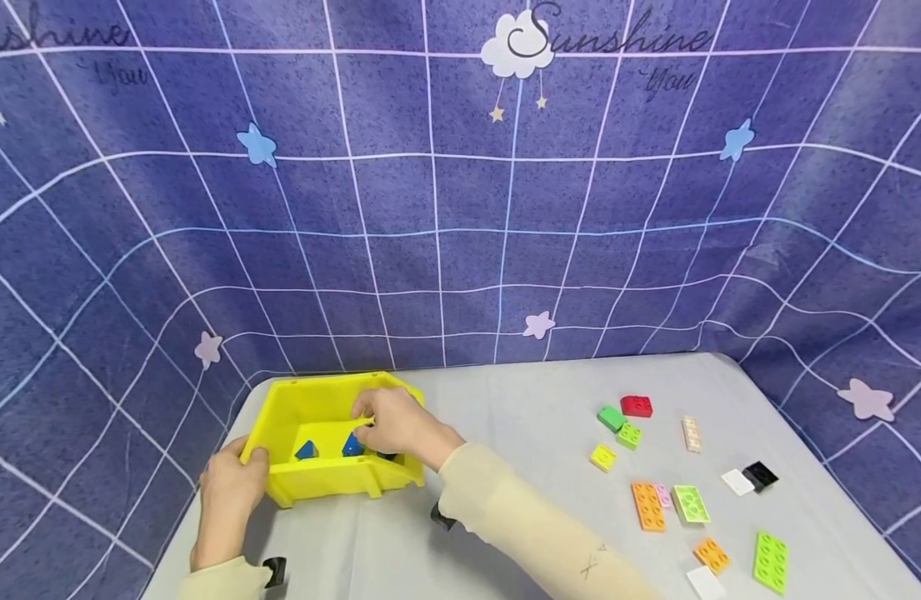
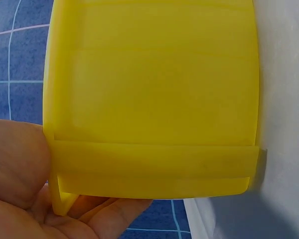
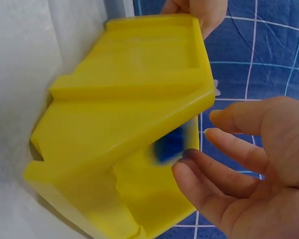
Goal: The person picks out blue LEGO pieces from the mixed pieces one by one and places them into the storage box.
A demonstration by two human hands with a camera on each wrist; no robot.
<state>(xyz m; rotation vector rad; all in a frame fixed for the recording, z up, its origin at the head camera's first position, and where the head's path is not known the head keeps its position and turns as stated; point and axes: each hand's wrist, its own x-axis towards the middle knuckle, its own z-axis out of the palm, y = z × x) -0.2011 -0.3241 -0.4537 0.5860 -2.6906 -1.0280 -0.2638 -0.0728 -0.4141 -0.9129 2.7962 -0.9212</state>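
Observation:
A yellow plastic storage bin [image 1: 321, 482] stands at the left end of the grey-covered table. My left hand [image 1: 233, 482] grips its left edge, thumb on one side and fingers on the other, as the left wrist view shows at the bin's lip [image 2: 65, 199]. Over the bin's right part is my right hand [image 1: 400, 423], fingers spread with nothing pinched between them. Just beyond those fingertips, a blurred blue block [image 3: 170, 145] shows inside the bin. Blue pieces [image 1: 306, 451] lie on the bin floor; a dark one near the right hand is partly hidden.
Toy bricks lie scattered on the table's right: a red brick [image 1: 637, 406], green brick [image 1: 611, 417], yellow brick [image 1: 603, 457], orange brick [image 1: 648, 506], lime brick [image 1: 771, 561] and black tile [image 1: 760, 477], among others. A blue patterned curtain [image 1: 468, 208] surrounds the table's back and sides.

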